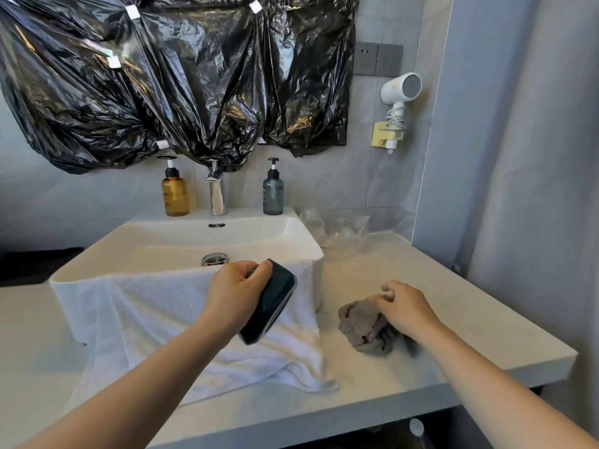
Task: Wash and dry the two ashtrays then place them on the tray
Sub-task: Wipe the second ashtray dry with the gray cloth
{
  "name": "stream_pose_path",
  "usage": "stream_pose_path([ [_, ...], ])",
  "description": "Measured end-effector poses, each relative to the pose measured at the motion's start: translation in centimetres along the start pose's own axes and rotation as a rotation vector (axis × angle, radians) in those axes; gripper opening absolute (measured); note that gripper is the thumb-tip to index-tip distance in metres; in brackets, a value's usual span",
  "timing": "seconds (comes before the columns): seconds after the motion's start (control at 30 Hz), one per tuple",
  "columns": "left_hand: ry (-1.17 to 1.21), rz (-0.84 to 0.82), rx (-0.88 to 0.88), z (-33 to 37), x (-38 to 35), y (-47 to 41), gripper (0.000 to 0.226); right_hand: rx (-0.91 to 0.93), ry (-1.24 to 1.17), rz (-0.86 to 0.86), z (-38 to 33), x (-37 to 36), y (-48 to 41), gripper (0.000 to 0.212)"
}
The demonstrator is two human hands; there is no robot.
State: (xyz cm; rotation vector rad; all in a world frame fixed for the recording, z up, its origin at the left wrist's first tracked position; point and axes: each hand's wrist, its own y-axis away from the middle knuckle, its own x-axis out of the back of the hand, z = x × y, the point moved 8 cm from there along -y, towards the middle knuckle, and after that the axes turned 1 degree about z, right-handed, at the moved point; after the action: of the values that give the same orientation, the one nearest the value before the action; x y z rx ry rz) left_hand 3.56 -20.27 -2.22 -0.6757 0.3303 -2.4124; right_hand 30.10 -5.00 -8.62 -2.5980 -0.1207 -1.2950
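Bathroom counter (453,319): left hand (233,290) grips dark ashtray (272,306) tilted on edge over white towel (162,306) draped on sink (291,228) front rim, likely to drain it, while right hand (405,309), fingers loose and holding nothing, touches grey cloth (359,325) right of sink, presumably for drying.

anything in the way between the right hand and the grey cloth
Nothing visible does. The right hand is right at the top edge of the grey cloth; the left hand holds the ashtray apart.
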Motion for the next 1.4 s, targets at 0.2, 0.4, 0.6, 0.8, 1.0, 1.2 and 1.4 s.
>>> stream_pose_path([
  [0.2, -0.197, -0.083, -0.291, 2.9, -0.4, 0.5, 0.045, 0.079, -0.124, -0.051, -3.9, 0.8, 1.1, 0.041],
  [0.4, -0.567, -0.255, -0.945, 6.4, -2.2, 3.2, 0.04, -0.059, -0.827, -0.493, -9.1, -1.7, 4.4, 0.044],
  [0.6, -0.654, -0.298, -1.429, 7.5, -2.9, 6.1, 0.03, -0.026, -0.872, -0.626, -11.1, -3.0, 5.3, 0.056],
  [0.8, -0.652, -0.349, -1.555, 7.2, -3.0, 7.0, 0.032, 0.043, -0.855, -0.601, -11.6, -3.5, 5.4, 0.052],
  [1.0, -0.595, -0.365, -1.458, 6.8, -2.9, 6.1, 0.026, 0.085, -0.847, -0.509, -11.1, -3.6, 5.0, 0.054],
  [1.2, -0.076, -0.074, 0.056, -0.8, 1.8, -0.3, 0.035, 0.09, -0.799, -0.42, -10.1, -3.9, 4.3, 0.047],
  [1.4, 0.32, -0.595, 0.559, -4.5, -1.7, 2.6, 0.055, 0.135, -0.724, -0.379, -9.8, -4.1, 4.1, 0.045],
])
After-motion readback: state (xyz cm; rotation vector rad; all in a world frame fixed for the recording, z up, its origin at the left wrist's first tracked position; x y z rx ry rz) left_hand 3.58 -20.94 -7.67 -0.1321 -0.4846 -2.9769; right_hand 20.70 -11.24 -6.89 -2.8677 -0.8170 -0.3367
